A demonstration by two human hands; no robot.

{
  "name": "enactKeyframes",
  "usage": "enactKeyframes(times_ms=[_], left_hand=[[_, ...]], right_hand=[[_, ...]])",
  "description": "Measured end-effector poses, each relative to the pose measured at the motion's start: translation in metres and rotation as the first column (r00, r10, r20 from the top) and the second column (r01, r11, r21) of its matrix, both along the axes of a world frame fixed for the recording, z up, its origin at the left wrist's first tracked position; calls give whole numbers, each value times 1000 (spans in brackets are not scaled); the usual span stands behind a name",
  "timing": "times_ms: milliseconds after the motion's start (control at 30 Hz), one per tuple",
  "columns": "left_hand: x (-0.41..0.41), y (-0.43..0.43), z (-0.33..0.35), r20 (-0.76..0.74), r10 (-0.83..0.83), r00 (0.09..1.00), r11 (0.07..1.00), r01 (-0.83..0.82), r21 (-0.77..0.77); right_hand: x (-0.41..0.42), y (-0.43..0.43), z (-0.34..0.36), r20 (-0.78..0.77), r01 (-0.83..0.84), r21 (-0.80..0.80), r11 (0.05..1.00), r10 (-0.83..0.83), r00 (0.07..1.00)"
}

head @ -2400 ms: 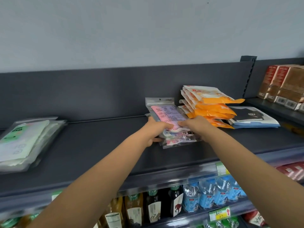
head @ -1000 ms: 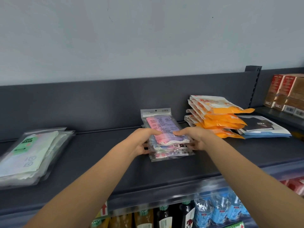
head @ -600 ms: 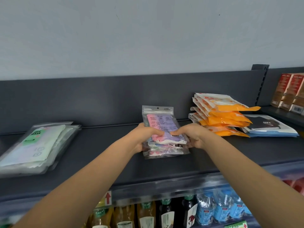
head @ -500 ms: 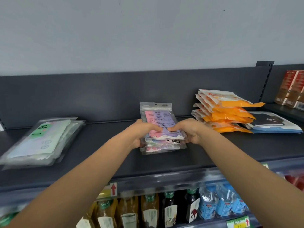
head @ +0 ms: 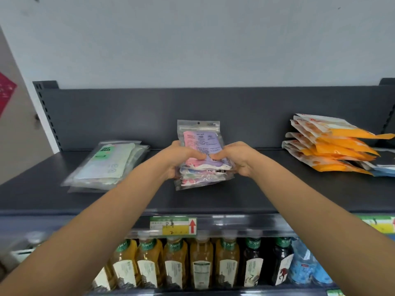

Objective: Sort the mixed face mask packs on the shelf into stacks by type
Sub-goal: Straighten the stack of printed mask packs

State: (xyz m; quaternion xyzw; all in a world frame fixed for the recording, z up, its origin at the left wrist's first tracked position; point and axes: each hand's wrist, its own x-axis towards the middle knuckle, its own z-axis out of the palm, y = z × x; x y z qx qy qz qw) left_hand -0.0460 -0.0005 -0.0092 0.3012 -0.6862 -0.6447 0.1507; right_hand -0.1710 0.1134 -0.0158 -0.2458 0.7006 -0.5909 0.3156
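- Two grips clasp one stack: our left grip (head: 181, 155) curls round the left edge of the pink-and-purple mask packs (head: 202, 167), and our right grip (head: 237, 157) round the right edge, with both thumbs on the top pack.
- We see that stack at the middle of the dark shelf (head: 267, 189), its hanger end tilted up toward the back panel.
- Well apart to our left lie the green-labelled clear packs (head: 104, 165).
- To our right, the orange packs (head: 333, 148) are piled beside a blue-edged pack (head: 384, 168).
- Below the shelf edge, bottles (head: 201, 263) stand in a row.
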Motion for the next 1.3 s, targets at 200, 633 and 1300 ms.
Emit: enactKeyframes(times_ms=[200, 633, 1300], left_hand=[[15, -26, -1, 58, 14, 998, 999, -11, -45], [34, -58, -10, 213, 8, 977, 988, 25, -149], [24, -3, 9, 51, 129, 990, 733, -61, -677]], right_hand=[[18, -25, -8, 24, -10, 8, 1000, 10, 1000], [33, -55, -24, -20, 29, 96, 995, -27, 999], [18, 32, -20, -364, 213, 2, 977, -198, 910]])
